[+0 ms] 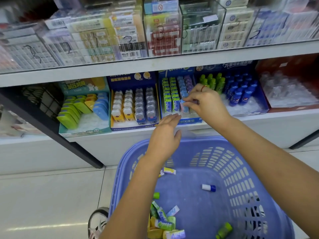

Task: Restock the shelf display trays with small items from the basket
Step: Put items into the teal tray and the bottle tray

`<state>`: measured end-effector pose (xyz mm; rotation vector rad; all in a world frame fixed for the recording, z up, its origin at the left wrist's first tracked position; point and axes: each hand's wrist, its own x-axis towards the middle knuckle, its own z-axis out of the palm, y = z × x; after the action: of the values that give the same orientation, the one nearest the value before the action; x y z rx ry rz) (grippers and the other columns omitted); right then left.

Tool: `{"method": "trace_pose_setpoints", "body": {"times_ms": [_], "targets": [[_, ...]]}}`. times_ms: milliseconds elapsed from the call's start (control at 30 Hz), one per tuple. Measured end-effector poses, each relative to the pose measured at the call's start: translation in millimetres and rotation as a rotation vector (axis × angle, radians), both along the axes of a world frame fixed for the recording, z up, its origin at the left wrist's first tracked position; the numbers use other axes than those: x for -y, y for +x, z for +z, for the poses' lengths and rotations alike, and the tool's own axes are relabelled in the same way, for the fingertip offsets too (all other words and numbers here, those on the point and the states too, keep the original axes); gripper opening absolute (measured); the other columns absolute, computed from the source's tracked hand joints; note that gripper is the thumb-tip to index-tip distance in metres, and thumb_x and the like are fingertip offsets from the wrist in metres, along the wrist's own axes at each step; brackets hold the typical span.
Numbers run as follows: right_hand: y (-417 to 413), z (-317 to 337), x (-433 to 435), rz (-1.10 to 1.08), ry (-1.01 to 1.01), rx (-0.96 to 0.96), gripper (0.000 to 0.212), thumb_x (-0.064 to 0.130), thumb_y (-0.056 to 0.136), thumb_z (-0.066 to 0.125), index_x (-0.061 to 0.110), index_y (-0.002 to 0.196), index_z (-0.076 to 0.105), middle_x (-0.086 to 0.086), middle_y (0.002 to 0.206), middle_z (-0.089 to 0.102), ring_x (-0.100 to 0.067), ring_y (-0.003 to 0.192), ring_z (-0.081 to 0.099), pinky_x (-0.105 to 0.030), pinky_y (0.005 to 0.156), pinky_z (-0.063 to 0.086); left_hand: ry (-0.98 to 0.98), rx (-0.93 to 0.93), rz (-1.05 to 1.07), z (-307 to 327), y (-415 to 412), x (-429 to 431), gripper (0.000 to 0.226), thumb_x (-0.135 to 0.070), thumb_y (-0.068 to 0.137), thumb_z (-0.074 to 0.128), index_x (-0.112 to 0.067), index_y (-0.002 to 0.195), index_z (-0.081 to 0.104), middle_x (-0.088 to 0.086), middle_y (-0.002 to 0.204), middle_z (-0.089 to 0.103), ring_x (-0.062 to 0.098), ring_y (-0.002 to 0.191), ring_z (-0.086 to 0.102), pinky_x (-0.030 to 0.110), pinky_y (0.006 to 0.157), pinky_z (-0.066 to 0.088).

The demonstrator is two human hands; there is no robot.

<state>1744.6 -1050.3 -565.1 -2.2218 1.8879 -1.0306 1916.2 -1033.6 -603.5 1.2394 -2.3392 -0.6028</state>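
A blue display tray (190,121) on the lower shelf holds rows of green, blue and purple erasers. My right hand (205,102) reaches into it and pinches a small blue eraser (182,101) at the front of the blue row. My left hand (166,133) hovers with straight fingers just in front of that tray's front edge, holding nothing. Below, a purple plastic basket (241,180) holds several loose erasers (164,221), a yellow-and-white one (169,170), a blue-capped bottle-shaped one (208,187) and a green bottle-shaped one (224,230).
Neighbouring trays hold green, yellow and blue cases (82,107), bear-shaped items (133,107), green and blue bottle-shaped items (231,88) and clear ones (284,90). An upper shelf carries clear boxes of stock (162,35). A shoe (98,219) shows on the tiled floor.
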Motion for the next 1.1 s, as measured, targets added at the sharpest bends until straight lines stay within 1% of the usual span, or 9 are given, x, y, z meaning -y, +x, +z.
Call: {"method": "trace_pose_setpoints", "body": {"times_ms": [233,367,500,567,633,700,833,1000,1100], "targets": [[-2.7,3.5,-0.7,0.012,0.021,-0.182,0.017,0.013,0.083,0.069,-0.001,0.092,0.074,-0.017,0.095,0.065,-0.030,0.086,0.061,-0.025,0.072,0.042,0.016,0.044,-0.046,-3.2,4.2,1.3,0.055,-0.017,0.095,0.051,-0.016,0.147,0.032,0.000,0.154,0.032,0.014,0.144,0.022,0.024,0.116,0.016],[-3.2,14.2,0.6,0.020,0.172,-0.367,0.027,0.020,0.095,0.053,0.008,0.115,0.067,-0.014,0.111,0.059,-0.030,0.097,0.058,-0.029,0.075,0.043,0.018,-0.025,-0.058,1.6,5.5,-4.4,0.050,-0.017,0.096,0.051,-0.015,0.144,0.039,0.000,0.151,0.037,0.013,0.142,0.027,0.020,0.113,0.018],[7.7,13.1,-18.5,-0.028,0.217,-0.349,0.040,0.027,0.089,0.060,0.013,0.127,0.055,-0.010,0.124,0.049,-0.032,0.098,0.058,-0.038,0.082,0.048,-0.066,-0.243,0.076,-5.4,9.1,-24.6,0.019,-0.018,0.094,0.054,-0.010,0.105,0.067,0.006,0.103,0.068,0.020,0.095,0.062,0.028,0.085,0.046],[20.6,-2.9,-34.9,0.000,0.174,-0.219,0.030,0.030,0.087,0.063,0.015,0.113,0.057,-0.003,0.104,0.054,-0.029,0.091,0.059,-0.034,0.073,0.046,0.068,-0.134,0.116,-23.3,15.4,-29.0,0.016,-0.019,0.093,0.054,-0.008,0.088,0.064,0.010,0.081,0.067,0.028,0.077,0.062,0.035,0.068,0.048],[35.0,-31.9,-50.4,0.100,0.332,-0.177,0.020,0.032,0.086,0.064,0.017,0.098,0.060,0.003,0.084,0.053,-0.024,0.087,0.059,-0.028,0.067,0.037,0.263,0.157,0.075,-50.4,24.0,-34.1,0.018,-0.017,0.091,0.052,-0.005,0.084,0.063,0.017,0.081,0.067,0.034,0.080,0.062,0.037,0.066,0.044],[47.2,-71.9,-66.2,0.205,0.637,-0.226,0.019,0.031,0.085,0.065,0.017,0.096,0.063,-0.001,0.089,0.063,-0.022,0.094,0.059,-0.027,0.071,0.036,0.416,0.380,-0.008,-84.6,33.1,-45.1,0.019,-0.013,0.089,0.051,-0.001,0.089,0.066,0.021,0.093,0.068,0.033,0.091,0.063,0.037,0.074,0.044],[52.0,-153.8,-98.5,0.314,1.105,-0.277,0.026,0.019,0.082,0.067,0.010,0.107,0.066,-0.010,0.109,0.066,-0.024,0.101,0.060,-0.029,0.079,0.042,0.676,0.558,-0.082,-147.9,41.5,-71.5,0.028,-0.011,0.090,0.054,-0.007,0.115,0.065,0.013,0.122,0.063,0.026,0.116,0.055,0.029,0.093,0.039],[75.6,-201.5,-130.3,0.464,1.379,-0.151,0.028,0.033,0.076,0.074,0.013,0.095,0.072,-0.011,0.092,0.071,-0.018,0.078,0.060,-0.028,0.078,0.047,0.712,0.721,-0.159,-188.3,42.6,-83.9,0.035,-0.016,0.089,0.061,-0.004,0.122,0.061,0.019,0.126,0.059,0.032,0.119,0.053,0.034,0.095,0.039],[90.5,-216.4,-148.9,0.527,1.462,-0.109,0.030,0.044,0.075,0.074,0.016,0.069,0.066,-0.006,0.072,0.064,-0.014,0.067,0.054,-0.026,0.067,0.043,0.688,0.769,-0.161,-202.6,44.7,-87.1,0.039,-0.026,0.087,0.064,-0.004,0.119,0.060,0.018,0.122,0.060,0.033,0.115,0.055,0.038,0.093,0.042]]}}
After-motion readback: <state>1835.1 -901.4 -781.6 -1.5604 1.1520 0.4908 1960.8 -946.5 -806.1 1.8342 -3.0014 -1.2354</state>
